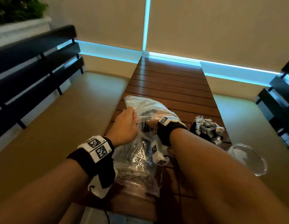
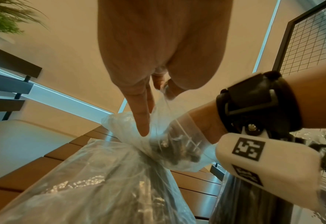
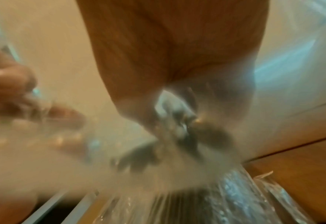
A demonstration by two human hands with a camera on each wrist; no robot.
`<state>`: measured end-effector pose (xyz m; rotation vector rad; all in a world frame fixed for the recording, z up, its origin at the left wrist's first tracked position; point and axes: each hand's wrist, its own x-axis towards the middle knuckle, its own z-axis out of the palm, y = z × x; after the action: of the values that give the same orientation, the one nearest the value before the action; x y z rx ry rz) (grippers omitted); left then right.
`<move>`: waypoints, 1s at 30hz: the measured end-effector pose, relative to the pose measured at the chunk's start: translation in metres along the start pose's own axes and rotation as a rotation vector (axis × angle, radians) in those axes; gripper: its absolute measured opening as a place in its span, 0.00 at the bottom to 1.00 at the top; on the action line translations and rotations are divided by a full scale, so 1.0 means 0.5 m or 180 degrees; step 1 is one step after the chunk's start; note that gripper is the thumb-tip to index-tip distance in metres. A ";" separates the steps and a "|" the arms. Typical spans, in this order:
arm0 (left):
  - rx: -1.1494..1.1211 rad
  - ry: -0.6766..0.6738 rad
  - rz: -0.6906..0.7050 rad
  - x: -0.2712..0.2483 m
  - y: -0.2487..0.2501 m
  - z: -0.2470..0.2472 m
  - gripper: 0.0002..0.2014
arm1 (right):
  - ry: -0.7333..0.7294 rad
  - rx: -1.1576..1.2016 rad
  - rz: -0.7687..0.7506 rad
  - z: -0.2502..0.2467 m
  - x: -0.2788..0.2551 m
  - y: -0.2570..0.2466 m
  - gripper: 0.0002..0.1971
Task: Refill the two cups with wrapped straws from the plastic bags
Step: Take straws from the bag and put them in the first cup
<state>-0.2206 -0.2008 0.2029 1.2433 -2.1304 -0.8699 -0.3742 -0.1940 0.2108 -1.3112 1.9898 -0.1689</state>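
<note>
L hand pinches the plastic bag mouth open on the table; R hand is inside, fingers round wrapped straws. Best pull straight out, w/ mouth taut. Beyond: empty cup, filled cup.

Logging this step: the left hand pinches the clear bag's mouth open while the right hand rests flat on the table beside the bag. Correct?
Not quite. The left hand does pinch the clear bag at its mouth, but the right hand is not on the table: it is inside the bag, among the dark straws, as the left wrist view shows.
</note>
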 end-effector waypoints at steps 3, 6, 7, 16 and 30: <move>-0.0137 -0.0049 -0.0049 -0.002 0.000 -0.012 0.02 | 0.0408 0.0119 0.0007 0.004 0.017 -0.004 0.21; -0.0088 -0.0074 -0.0028 0.002 0.004 -0.012 0.04 | 0.0523 0.0041 0.0115 -0.003 0.013 -0.008 0.22; -0.0073 -0.0090 -0.0033 0.003 0.007 -0.011 0.05 | 0.0495 -0.0064 0.0143 -0.005 0.012 -0.009 0.22; 0.0120 -0.0126 -0.0008 0.004 0.031 0.012 0.08 | 0.0586 -0.0929 0.0225 -0.012 -0.014 0.012 0.23; -0.0230 -0.0092 -0.0737 0.014 0.079 0.005 0.25 | 0.0578 0.0299 0.0174 -0.059 -0.082 -0.012 0.13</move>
<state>-0.2473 -0.1917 0.2313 1.4676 -1.9842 -1.0578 -0.3798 -0.1703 0.2555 -1.2172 2.1395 -0.3624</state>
